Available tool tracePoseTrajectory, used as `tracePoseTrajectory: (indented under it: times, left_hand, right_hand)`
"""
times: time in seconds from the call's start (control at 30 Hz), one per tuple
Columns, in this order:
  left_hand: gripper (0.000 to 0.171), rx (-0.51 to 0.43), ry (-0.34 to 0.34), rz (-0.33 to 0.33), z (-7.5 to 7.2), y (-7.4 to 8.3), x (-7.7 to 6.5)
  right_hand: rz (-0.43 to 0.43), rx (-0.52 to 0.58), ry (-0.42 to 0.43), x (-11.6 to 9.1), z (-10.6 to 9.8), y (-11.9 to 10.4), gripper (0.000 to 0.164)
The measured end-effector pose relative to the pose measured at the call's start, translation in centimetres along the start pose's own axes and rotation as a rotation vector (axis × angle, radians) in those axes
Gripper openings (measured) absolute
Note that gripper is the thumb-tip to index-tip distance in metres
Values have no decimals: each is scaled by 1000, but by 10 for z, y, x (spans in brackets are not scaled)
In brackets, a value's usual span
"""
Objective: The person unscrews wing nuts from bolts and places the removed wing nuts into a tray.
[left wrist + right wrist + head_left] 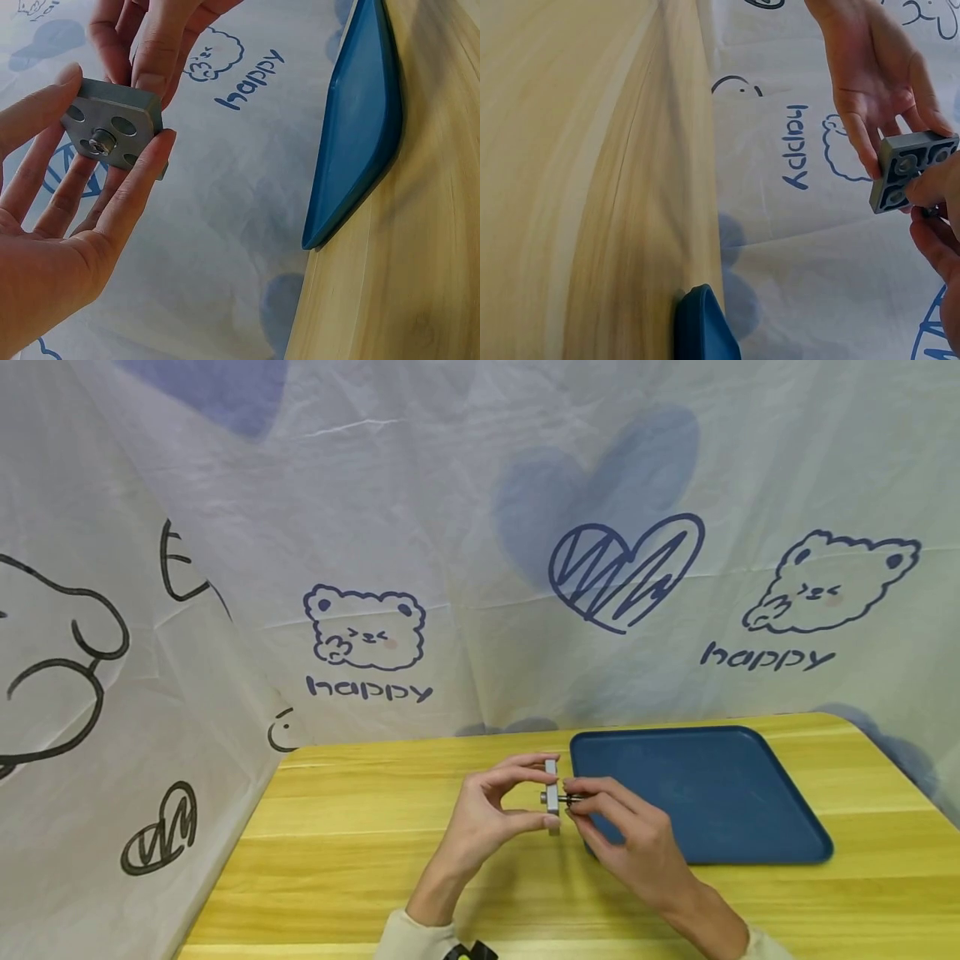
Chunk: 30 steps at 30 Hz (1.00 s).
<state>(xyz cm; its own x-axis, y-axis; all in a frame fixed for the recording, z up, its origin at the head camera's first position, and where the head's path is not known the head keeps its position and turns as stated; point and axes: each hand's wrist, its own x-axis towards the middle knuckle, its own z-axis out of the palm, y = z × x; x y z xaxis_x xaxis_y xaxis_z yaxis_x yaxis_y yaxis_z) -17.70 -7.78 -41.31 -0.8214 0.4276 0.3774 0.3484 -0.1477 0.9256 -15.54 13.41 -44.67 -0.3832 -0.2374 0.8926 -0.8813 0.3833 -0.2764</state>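
Between thumb and fingertips my left hand (480, 817) holds a grey square block (552, 789) upright by its edges, above the table. In the left wrist view, round holes open near the block's corners, and a cross-slotted screw head (103, 142) stands out from its middle. The block's other face (922, 159), in the right wrist view, has raised rings in dark recesses. My right hand (637, 837) pinches the screw's shaft end (572, 799) on that side. A small dark piece (930, 212) shows between the right fingertips, mostly hidden, so its kind is unclear.
A blue rectangular tray (705, 793) lies on the wood-grain table (337, 860), behind and to the right of my hands. A pale cloth (465, 527) printed with hearts and bears hangs behind the table and along its left side.
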Motion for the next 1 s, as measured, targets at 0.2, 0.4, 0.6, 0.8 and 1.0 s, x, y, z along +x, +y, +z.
tracePoseTrajectory:
  times: [0.2, 0.4, 0.6, 0.8, 1.0]
  left_hand:
    - [39, -11, 5, -8, -1, 0, -1]
    - [39, 7, 6, 3, 0, 0, 0]
    - [38, 10, -1, -17, 1, 1, 0]
    - [39, -31, -11, -62, 3, 1, -1]
    - [39, -34, -23, -51, 6, 0, -1]
  right_hand:
    - [106, 105, -7, 0, -2, -3, 21]
    - [351, 278, -29, 4, -8, -9, 38]
    - [673, 416, -81, 8, -13, -11, 21]
    - [867, 516, -129, 11, -16, -7, 26]
    - [1016, 658, -126, 11, -17, -5, 35]
